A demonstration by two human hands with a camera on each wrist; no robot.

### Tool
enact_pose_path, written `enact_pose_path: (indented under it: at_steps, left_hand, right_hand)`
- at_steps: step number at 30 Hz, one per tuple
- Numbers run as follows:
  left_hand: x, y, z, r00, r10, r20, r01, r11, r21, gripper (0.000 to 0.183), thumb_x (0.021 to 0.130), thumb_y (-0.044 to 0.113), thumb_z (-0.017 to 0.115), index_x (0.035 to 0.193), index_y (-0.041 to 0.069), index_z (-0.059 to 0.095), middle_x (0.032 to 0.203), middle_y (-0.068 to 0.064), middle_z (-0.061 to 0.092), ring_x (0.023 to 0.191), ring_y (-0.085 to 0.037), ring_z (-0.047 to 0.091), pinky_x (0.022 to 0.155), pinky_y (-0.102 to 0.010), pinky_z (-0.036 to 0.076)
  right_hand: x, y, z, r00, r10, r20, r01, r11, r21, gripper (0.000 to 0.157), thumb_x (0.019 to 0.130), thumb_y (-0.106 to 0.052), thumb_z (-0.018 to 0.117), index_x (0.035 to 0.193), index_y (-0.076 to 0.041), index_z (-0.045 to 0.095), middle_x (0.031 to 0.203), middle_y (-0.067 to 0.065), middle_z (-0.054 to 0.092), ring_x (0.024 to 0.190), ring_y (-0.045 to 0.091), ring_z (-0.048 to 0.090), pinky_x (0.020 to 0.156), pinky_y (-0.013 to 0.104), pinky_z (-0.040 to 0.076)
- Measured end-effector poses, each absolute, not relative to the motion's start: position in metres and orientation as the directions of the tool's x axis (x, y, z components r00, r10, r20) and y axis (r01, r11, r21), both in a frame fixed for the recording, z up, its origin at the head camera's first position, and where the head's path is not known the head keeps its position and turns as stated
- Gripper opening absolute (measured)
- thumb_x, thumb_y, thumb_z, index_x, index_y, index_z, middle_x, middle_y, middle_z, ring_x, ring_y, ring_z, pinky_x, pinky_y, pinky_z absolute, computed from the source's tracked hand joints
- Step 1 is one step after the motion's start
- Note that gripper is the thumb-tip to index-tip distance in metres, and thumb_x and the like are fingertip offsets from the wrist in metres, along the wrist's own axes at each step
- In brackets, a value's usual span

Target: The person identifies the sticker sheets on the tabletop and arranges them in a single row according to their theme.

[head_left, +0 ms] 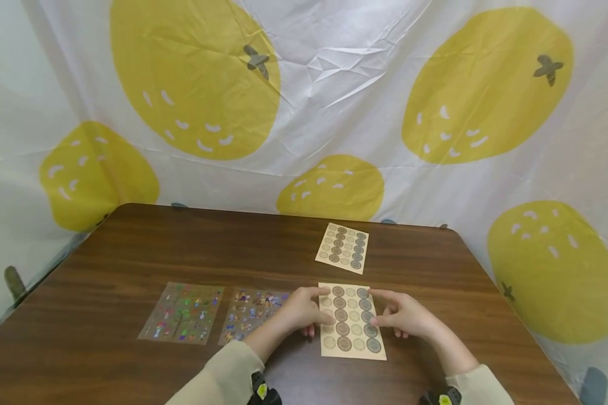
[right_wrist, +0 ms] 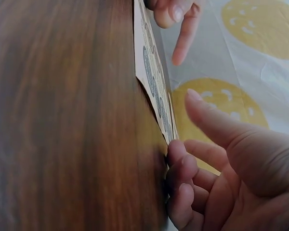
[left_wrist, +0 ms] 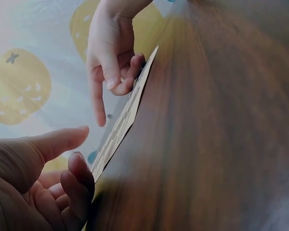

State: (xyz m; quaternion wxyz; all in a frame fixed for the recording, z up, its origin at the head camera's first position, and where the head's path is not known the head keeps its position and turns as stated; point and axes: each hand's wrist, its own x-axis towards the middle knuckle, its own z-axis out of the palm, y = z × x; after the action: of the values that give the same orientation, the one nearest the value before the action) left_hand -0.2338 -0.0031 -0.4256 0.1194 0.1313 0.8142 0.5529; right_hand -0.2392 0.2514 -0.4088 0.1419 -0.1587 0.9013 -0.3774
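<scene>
A cream sheet of round stickers (head_left: 356,332) lies on the brown table, printed with columns of pale, brown and grey circles. My left hand (head_left: 304,308) is at its left edge, index finger and thumb reaching over the border. On the opposite edge, my right hand (head_left: 404,315) stretches its index finger towards the upper corner, thumb lower down. Both wrist views show the left thumb (left_wrist: 67,140) and the right thumb (right_wrist: 214,118) raised apart from the other fingers, which are bent beside the sheet's edge.
Farther back on the table (head_left: 223,242) lies a second cream sheet of round stickers (head_left: 342,247), slightly turned. To the left are two clear sheets with small colourful pictures, one (head_left: 182,312) fully visible, the other (head_left: 250,309) partly behind my left arm. A lemon-patterned curtain (head_left: 334,112) hangs behind.
</scene>
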Motion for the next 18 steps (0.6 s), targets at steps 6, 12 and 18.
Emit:
enact_pose_path:
  at_steps: [6,12,18]
  left_hand:
    - [-0.235,-0.0041,-0.4249,-0.928,0.372,-0.003,0.128,0.326,0.937,0.063,0.067,0.005,0.075,0.125,-0.001,0.05,0.047,-0.012,0.051,0.029,-0.011,0.042,0.028,-0.023,0.034]
    - [-0.2364,-0.0055,-0.4252,-0.93,0.368,-0.002,0.121,0.309,0.943,0.062,0.069,0.007,0.074,0.125,0.0,0.05,0.05,-0.015,0.055,0.03,-0.012,0.043,0.029,-0.021,0.032]
    - [-0.2407,-0.0092,-0.4178,-0.93,0.367,0.009,0.136,0.323,0.936,0.063,0.07,0.008,0.074,0.127,0.001,0.049,0.056,-0.021,0.058,0.031,-0.014,0.046,0.03,-0.022,0.034]
  right_hand:
    - [-0.2381,0.2511,-0.4059,-0.914,-0.384,-0.13,-0.184,0.68,-0.71,0.07,0.076,-0.031,0.071,0.134,-0.006,0.04,0.065,0.004,0.06,0.044,0.017,0.05,0.037,0.03,0.043]
    - [-0.2373,0.2513,-0.4025,-0.923,-0.37,-0.107,-0.184,0.667,-0.722,0.067,0.077,-0.03,0.07,0.133,-0.004,0.041,0.07,0.006,0.061,0.048,0.02,0.052,0.039,0.033,0.043]
    - [-0.2411,0.2511,-0.4002,-0.933,-0.355,-0.063,-0.192,0.637,-0.746,0.065,0.079,-0.029,0.069,0.132,-0.002,0.042,0.076,0.008,0.062,0.054,0.022,0.055,0.044,0.033,0.045]
